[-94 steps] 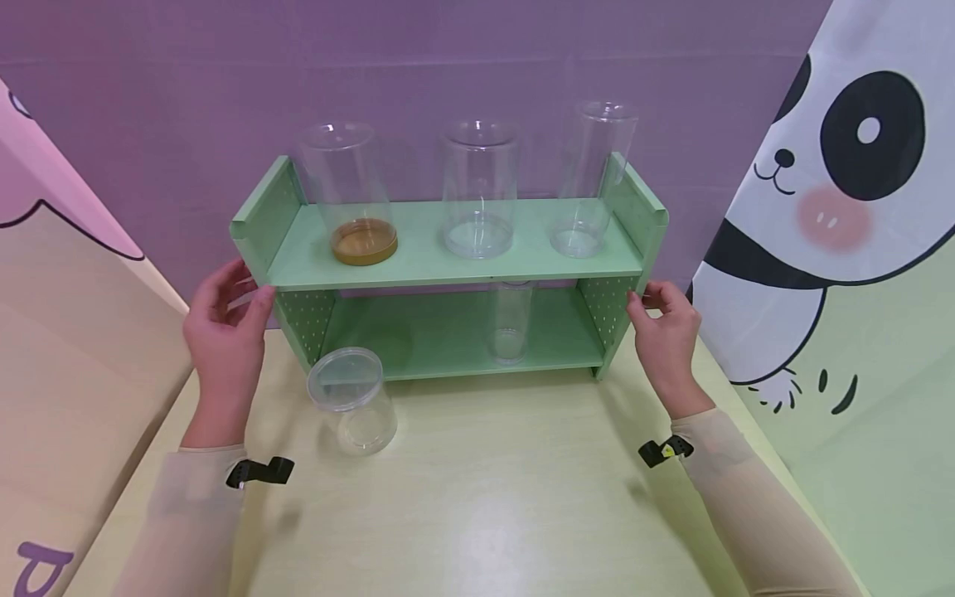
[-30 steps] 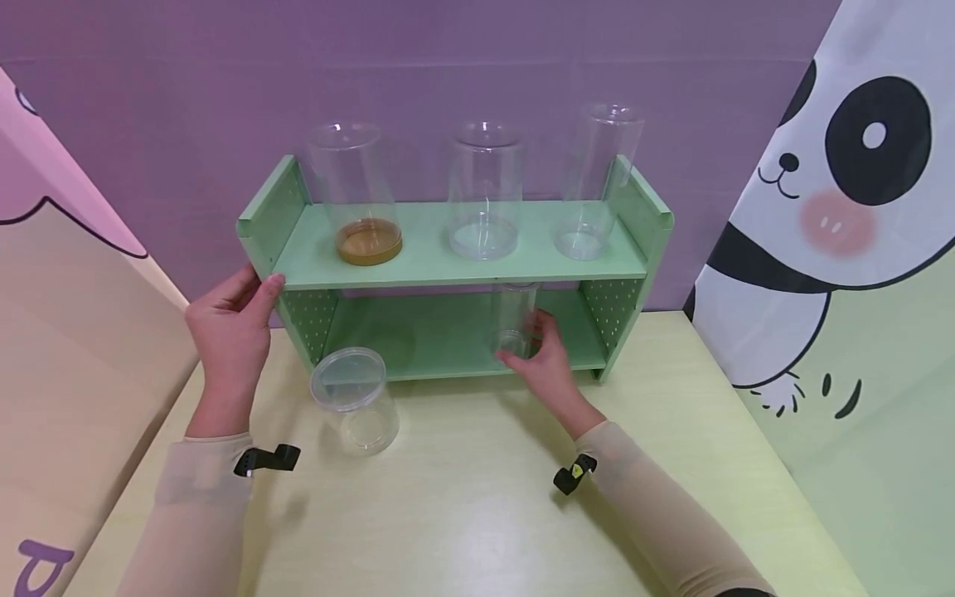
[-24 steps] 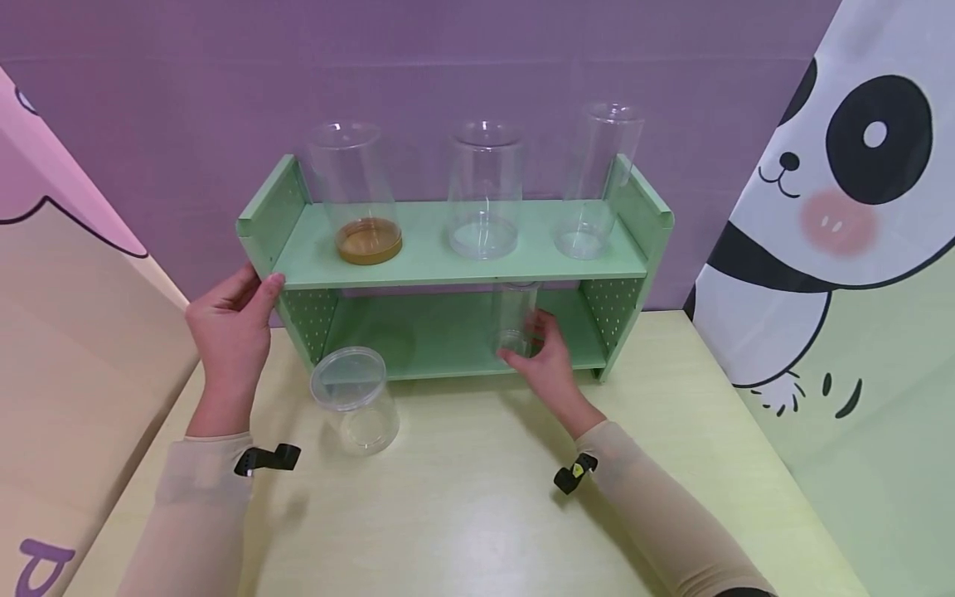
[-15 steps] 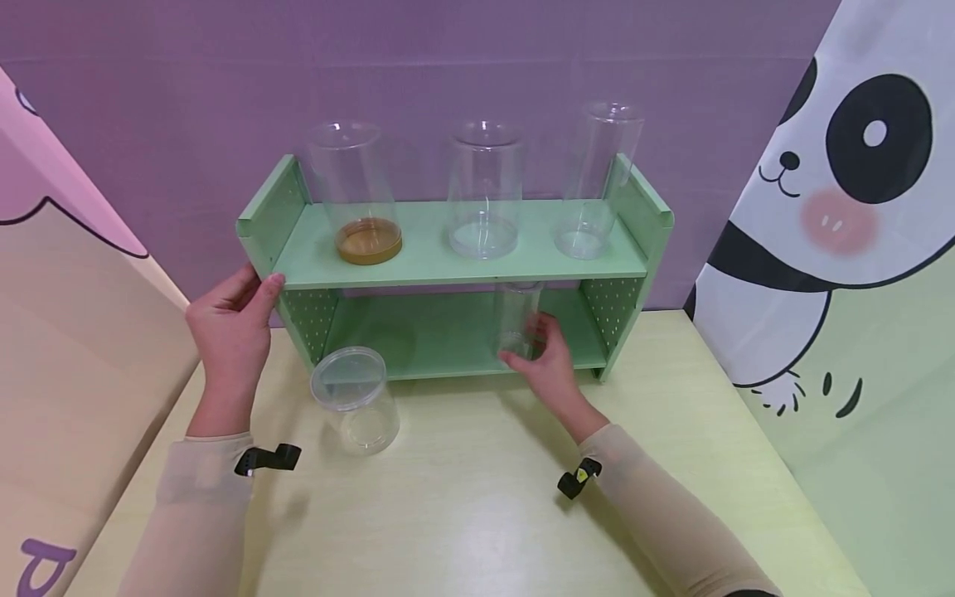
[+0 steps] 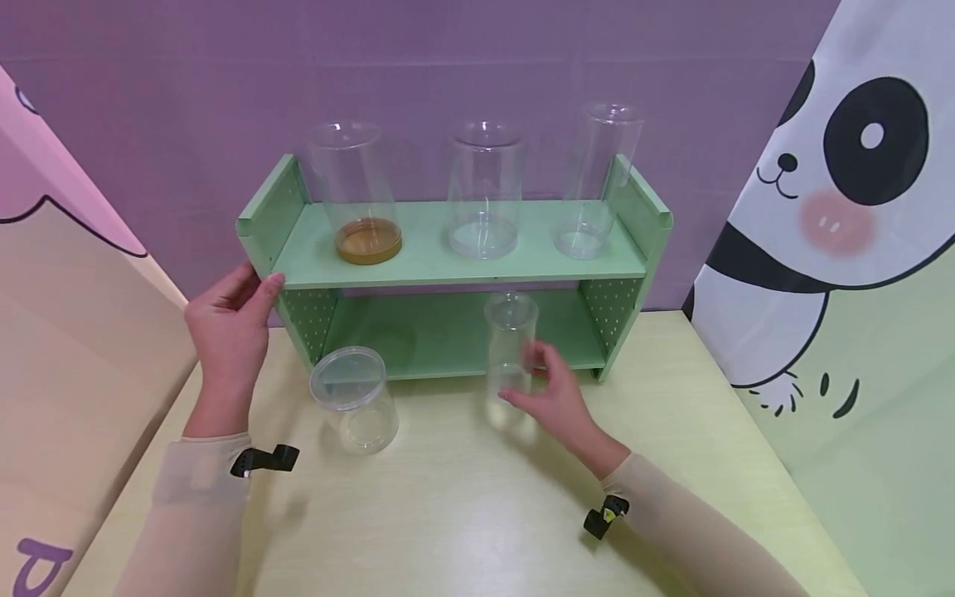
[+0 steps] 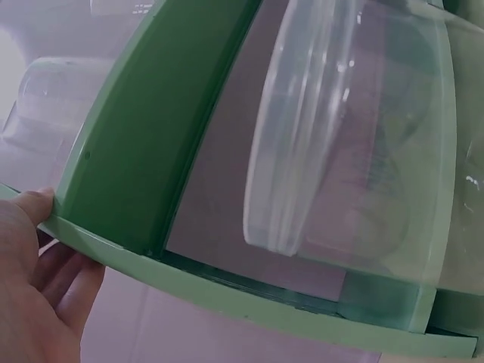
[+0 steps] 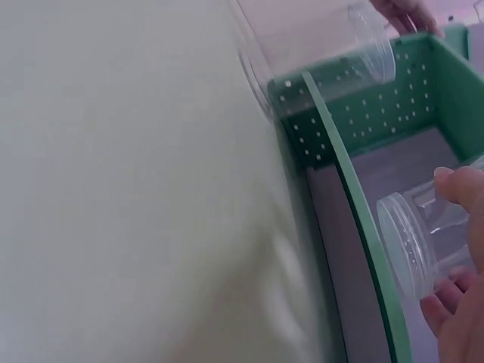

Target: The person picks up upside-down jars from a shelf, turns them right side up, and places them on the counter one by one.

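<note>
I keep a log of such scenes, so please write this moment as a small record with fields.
Left hand: grips left end of the green two-tier shelf
Right hand: holds the slim clear jar, in front of the lower board
Upper board: three clear jars, the left one with brown base
Table: wide lidded clear jar near shelf's left end

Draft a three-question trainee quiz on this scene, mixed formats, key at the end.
1. Fill in: the wide clear jar stands on the ____.
2. True or false: the left hand grips the wide clear jar.
3. Multiple choice: what does the right hand hold?
A) nothing
B) the narrow clear jar
C) the brown-based jar

Key: 1. table; 2. false, it holds the green shelf; 3. B.
</note>
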Motion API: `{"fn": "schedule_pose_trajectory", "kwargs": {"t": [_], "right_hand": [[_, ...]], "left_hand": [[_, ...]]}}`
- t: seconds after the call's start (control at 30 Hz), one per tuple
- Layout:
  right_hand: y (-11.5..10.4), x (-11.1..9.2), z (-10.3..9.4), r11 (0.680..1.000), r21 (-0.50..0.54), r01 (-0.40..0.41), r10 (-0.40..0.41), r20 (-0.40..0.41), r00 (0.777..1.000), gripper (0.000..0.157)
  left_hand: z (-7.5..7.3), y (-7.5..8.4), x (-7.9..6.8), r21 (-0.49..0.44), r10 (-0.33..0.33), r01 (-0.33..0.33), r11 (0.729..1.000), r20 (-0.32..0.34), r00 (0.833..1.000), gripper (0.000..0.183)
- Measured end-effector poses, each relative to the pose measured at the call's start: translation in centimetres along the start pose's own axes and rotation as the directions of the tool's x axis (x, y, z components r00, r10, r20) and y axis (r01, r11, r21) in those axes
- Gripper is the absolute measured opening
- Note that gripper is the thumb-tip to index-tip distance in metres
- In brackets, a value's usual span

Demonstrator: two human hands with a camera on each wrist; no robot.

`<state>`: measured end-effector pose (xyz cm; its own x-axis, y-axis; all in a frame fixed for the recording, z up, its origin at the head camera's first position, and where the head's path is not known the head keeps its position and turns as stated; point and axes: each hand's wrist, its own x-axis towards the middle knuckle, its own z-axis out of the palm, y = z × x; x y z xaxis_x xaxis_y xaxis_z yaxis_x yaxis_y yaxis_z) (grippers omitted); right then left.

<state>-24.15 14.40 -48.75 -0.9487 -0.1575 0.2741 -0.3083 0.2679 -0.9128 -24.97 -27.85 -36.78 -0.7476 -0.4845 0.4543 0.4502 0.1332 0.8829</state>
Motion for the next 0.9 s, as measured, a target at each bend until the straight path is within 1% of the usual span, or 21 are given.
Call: {"fn": "schedule_pose_trajectory", "kwargs": {"t": [0.1,0.17,0.23,0.27,0.33,0.37,0.4,0.43,0.5,0.53,0.57,0.6,0.63,0.67,0.7,0.73,0.77,0.8,0.83,0.87,0.9], "right_hand": [[-0.4,-1.0,-0.1,1.000,0.025,-0.011,0.010,0.034,0.999,0.083],[-0.6,-1.5,0.0,0.999,0.039,-0.009,0.007,0.053,0.999,0.081],[-0.7,-1.9,0.1,0.999,0.043,0.003,-0.006,0.068,0.998,0.078],[-0.7,-2.0,0.1,0.999,0.044,0.009,-0.012,0.078,0.997,0.077],[-0.9,-2.3,0.3,0.998,0.056,0.025,-0.030,0.103,0.994,0.075],[-1.0,-2.4,0.4,0.998,0.060,0.030,-0.037,0.115,0.993,0.075],[-1.1,-2.5,0.5,0.997,0.065,0.034,-0.042,0.125,0.991,0.076],[-1.3,-2.6,0.7,0.997,0.071,0.037,-0.046,0.136,0.990,0.076],[-1.5,-2.8,0.9,0.996,0.083,0.035,-0.048,0.156,0.987,0.078],[-1.6,-3.0,1.0,0.996,0.083,0.030,-0.044,0.162,0.986,0.079],[-1.7,-3.1,1.1,0.996,0.086,0.027,-0.042,0.169,0.985,0.079],[-1.8,-3.2,1.2,0.996,0.087,0.029,-0.044,0.176,0.983,0.079],[-1.8,-3.3,1.3,0.996,0.088,0.035,-0.051,0.183,0.982,0.078],[-1.9,-3.4,1.4,0.995,0.087,0.042,-0.058,0.191,0.980,0.078],[-1.9,-3.5,1.5,0.995,0.086,0.052,-0.068,0.199,0.978,0.078],[-2.0,-3.6,1.6,0.994,0.082,0.070,-0.086,0.206,0.975,0.079],[-2.0,-3.7,1.6,0.993,0.080,0.087,-0.102,0.212,0.972,0.079],[-2.1,-3.8,1.7,0.991,0.081,0.107,-0.122,0.219,0.968,0.080],[-2.2,-3.9,1.8,0.989,0.080,0.124,-0.140,0.224,0.964,0.080],[-2.2,-4.0,1.9,0.987,0.077,0.141,-0.155,0.230,0.961,0.081],[-2.3,-4.0,2.0,0.985,0.077,0.156,-0.170,0.237,0.956,0.081]], "left_hand": [[0.4,0.4,-0.6,0.081,0.016,-0.014,0.997,-0.022,1.000,0.040],[0.9,0.9,-1.4,0.127,0.067,-0.058,0.990,-0.065,0.996,0.041],[1.6,1.8,-2.3,0.136,0.135,-0.118,0.984,-0.125,0.983,0.038],[1.9,2.3,-2.8,0.122,0.174,-0.156,0.980,-0.147,0.974,0.036],[2.7,3.0,-3.8,0.085,0.262,-0.251,0.964,-0.171,0.950,0.032],[3.1,3.4,-4.3,0.059,0.297,-0.291,0.955,-0.159,0.942,0.030],[3.6,3.6,-4.8,0.034,0.325,-0.323,0.946,-0.129,0.937,0.029],[4.0,3.9,-5.3,0.006,0.346,-0.347,0.938,-0.078,0.935,0.030],[4.8,4.1,-6.5,-0.035,0.370,-0.368,0.929,0.079,0.926,0.032],[5.3,4.2,-7.1,-0.045,0.362,-0.360,0.932,0.173,0.916,0.034],[5.8,4.3,-7.7,-0.044,0.341,-0.342,0.939,0.273,0.900,0.035],[6.3,4.3,-8.3,-0.027,0.309,-0.322,0.946,0.372,0.875,0.038],[6.8,4.4,-8.9,-0.005,0.268,-0.301,0.954,0.464,0.844,0.043],[7.3,4.4,-9.5,0.020,0.225,-0.282,0.959,0.546,0.807,0.049],[7.8,4.3,-10.0,0.044,0.179,-0.260,0.965,0.614,0.769,0.055],[8.2,4.3,-10.5,0.070,0.136,-0.243,0.967,0.667,0.733,0.061],[8.7,4.3,-10.9,0.087,0.099,-0.226,0.970,0.707,0.700,0.067],[9.2,4.2,-11.3,0.097,0.071,-0.209,0.973,0.736,0.673,0.072],[9.6,4.1,-11.7,0.100,0.051,-0.194,0.976,0.758,0.650,0.075],[9.9,4.1,-12.0,0.103,0.036,-0.181,0.978,0.771,0.635,0.078],[10.2,4.0,-12.2,0.103,0.028,-0.171,0.980,0.778,0.628,0.079]]}}
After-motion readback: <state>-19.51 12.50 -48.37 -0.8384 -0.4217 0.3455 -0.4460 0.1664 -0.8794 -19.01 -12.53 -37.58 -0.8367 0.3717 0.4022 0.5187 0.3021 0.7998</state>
